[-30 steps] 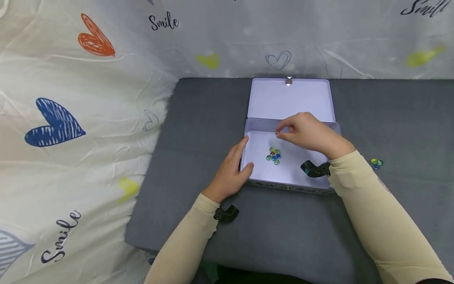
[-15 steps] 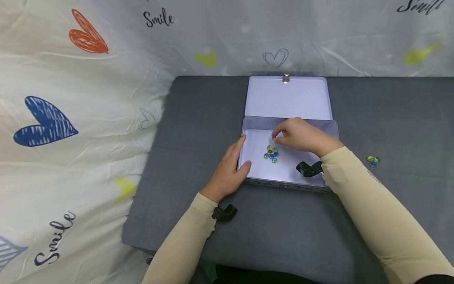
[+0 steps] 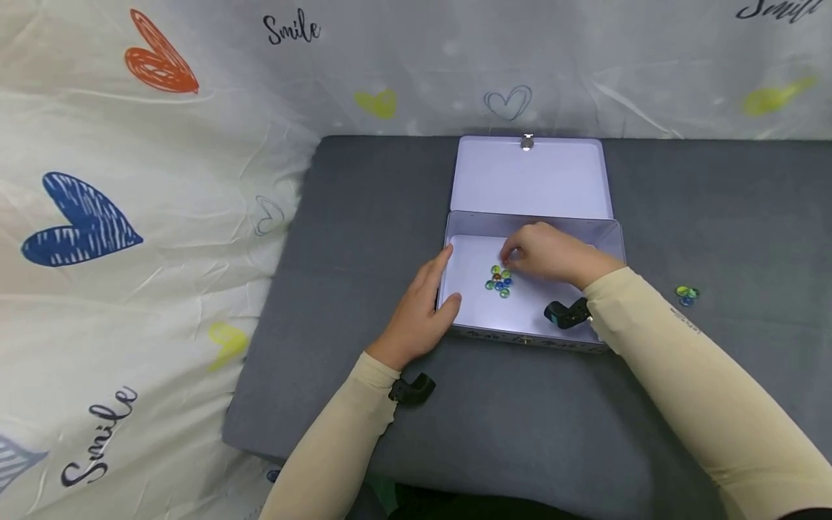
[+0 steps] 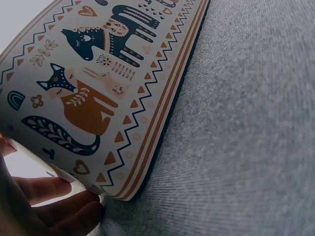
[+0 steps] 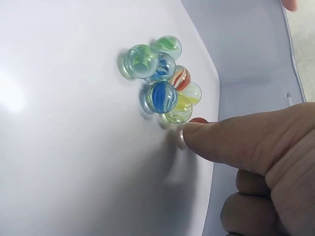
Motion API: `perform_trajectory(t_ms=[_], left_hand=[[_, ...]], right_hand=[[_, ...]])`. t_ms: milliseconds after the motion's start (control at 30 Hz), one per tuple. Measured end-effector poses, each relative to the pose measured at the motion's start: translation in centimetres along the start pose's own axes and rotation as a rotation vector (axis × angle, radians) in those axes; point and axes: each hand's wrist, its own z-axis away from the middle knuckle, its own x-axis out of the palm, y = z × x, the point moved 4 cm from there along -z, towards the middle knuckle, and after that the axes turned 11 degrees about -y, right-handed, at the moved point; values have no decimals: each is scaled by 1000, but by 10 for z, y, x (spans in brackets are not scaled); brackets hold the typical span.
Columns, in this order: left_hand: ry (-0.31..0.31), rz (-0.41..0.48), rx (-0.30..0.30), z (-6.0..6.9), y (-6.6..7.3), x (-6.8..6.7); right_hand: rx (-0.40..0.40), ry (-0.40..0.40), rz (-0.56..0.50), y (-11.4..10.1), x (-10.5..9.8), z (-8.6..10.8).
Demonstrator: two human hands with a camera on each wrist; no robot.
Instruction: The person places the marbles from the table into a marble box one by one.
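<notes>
A metal box (image 3: 468, 310) with its lid tipped back lies in front of me, white inside. Several glass marbles (image 5: 162, 97), swirled blue, green, yellow and red, sit bunched on its floor. My right hand (image 3: 552, 253) reaches into the box and pinches a red marble (image 5: 199, 120), mostly hidden behind the thumb, right beside the bunch. Along the box's left side my left hand (image 3: 419, 314) rests with fingers fairly straight. The left wrist view shows those fingers (image 4: 74, 209) at the box's outer wall (image 4: 83, 103), which is printed with animals.
To the right of the box, a few more marbles (image 3: 686, 293) lie on the grey tabletop (image 3: 364, 217). The raised lid (image 3: 533, 177) has a metal clasp at its far edge. A printed curtain (image 3: 422, 65) hangs behind and at the left.
My right hand has lowered into the box and come nearer to the bunch of marbles, bringing the red marble along. The left hand stays at the box's side.
</notes>
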Motion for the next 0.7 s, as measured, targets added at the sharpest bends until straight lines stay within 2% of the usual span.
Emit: perform_trajectory(t_ms=[533, 700], left_hand=[[-11, 18, -21, 2, 2, 0], [-4, 22, -13, 2, 2, 0]], right_hand=[[-2, -3, -16, -2, -2, 4], [-16, 35, -13, -6, -10, 8]])
